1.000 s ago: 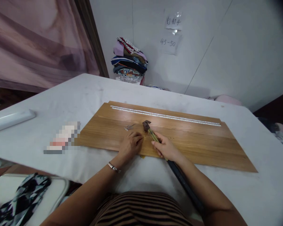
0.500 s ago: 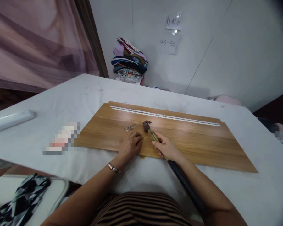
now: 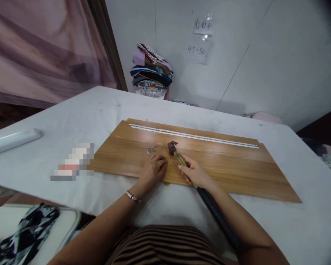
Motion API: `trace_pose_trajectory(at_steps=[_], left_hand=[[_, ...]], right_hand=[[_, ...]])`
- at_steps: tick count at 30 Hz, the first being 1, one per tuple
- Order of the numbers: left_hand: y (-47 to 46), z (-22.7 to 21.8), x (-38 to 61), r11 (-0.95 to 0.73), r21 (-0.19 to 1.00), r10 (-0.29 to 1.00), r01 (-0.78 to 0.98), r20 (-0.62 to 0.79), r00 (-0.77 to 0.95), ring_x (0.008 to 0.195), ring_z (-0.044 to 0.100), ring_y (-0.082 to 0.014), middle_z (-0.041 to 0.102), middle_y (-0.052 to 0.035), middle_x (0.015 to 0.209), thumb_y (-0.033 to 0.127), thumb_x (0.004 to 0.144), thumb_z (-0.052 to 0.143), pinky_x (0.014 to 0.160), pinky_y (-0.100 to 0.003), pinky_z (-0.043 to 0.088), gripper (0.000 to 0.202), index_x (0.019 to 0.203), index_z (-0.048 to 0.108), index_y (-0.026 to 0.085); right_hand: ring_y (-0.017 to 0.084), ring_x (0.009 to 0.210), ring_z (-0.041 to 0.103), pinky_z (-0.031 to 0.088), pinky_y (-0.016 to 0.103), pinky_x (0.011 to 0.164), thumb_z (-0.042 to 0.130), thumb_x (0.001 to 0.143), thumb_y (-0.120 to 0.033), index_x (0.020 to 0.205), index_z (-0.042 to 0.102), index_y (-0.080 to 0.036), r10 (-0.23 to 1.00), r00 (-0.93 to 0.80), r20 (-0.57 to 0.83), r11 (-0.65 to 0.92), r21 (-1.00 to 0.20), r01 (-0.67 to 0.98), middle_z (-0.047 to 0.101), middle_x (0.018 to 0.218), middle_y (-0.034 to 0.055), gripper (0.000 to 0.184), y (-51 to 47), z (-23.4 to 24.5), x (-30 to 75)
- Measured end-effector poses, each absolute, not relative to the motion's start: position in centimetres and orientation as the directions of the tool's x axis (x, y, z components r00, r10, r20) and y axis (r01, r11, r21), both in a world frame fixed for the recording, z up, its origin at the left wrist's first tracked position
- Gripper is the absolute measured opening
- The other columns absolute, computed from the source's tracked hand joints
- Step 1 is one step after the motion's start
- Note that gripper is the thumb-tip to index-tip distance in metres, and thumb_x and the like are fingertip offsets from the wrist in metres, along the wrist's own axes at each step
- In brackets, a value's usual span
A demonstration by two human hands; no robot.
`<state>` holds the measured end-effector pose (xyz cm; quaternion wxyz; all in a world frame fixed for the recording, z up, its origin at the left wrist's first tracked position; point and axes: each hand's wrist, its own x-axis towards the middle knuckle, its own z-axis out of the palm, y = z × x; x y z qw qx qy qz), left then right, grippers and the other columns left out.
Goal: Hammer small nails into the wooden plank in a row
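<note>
- Hammer (image 3: pixel 209 207): over the board, in my right hand (image 3: pixel 194 173). Clock centred on board middle, 12 straight ahead: head sits at 10, handle runs back toward 5 along my forearm. Can't tell if the head touches wood.
- Right hand: fingers wrapped round the handle, choked up near the head.
- Left hand (image 3: pixel 153 169): resting on the near part of the board, at 8 from the hammer head, fingers together and curled down, thumb side facing the hammer. Can't tell if it's pinching anything. Metal bracelet (image 3: pixel 132 197) on that wrist.
- Nails (image 3: pixel 151 149): small loose pile on the board, at 9 from the hammer head, just beyond my left knuckles.
- Board (image 3: pixel 245 169): wood-grain, flat on the white-covered table (image 3: pixel 264 228).
- Two white marked strips (image 3: pixel 193 138): side by side along the board's 12 edge.
- Pixelated item (image 3: pixel 74 160): at 9, just off the board.
- Folded fabric stack (image 3: pixel 151 73): at 11, by the wall.
- Paper note "45-50" (image 3: pixel 197 50): at 12, on the wall.
</note>
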<state>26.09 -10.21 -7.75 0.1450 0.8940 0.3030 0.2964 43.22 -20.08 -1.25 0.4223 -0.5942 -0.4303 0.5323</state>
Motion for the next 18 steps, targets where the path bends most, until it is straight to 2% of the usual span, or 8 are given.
trace_pose_trajectory(at_steps=[11, 18], left_hand=[[-10.4, -7.3, 26.0, -0.773, 0.445, 0.627, 0.452, 0.424, 0.653, 0.092, 0.054, -0.019, 0.064, -0.0066, 0.095, 0.026, 0.089, 0.045, 0.084, -0.037, 0.046, 0.024, 0.092, 0.069, 0.02], [-10.4, -7.4, 25.9, -0.776, 0.434, 0.625, 0.458, 0.426, 0.654, 0.093, 0.054, -0.019, 0.064, -0.0068, 0.095, 0.025, 0.089, 0.046, 0.085, -0.038, 0.046, 0.024, 0.093, 0.069, 0.02]], right_hand=[[0.004, 0.033, 0.034, 0.03, 0.015, 0.033, 0.051, 0.078, -0.03, 0.137, 0.04, -0.019, 0.947, 0.078, -0.312, -0.318, -0.944, 0.084, 0.041, 0.052, -0.0104, 0.061, -20.2, -0.4, 43.2], [0.004, 0.032, 0.032, 0.03, 0.016, 0.032, 0.05, 0.08, -0.031, 0.139, 0.038, -0.022, 0.953, 0.102, -0.286, -0.296, -0.95, 0.101, 0.041, 0.052, -0.0103, 0.061, -20.4, 0.0, 43.1]])
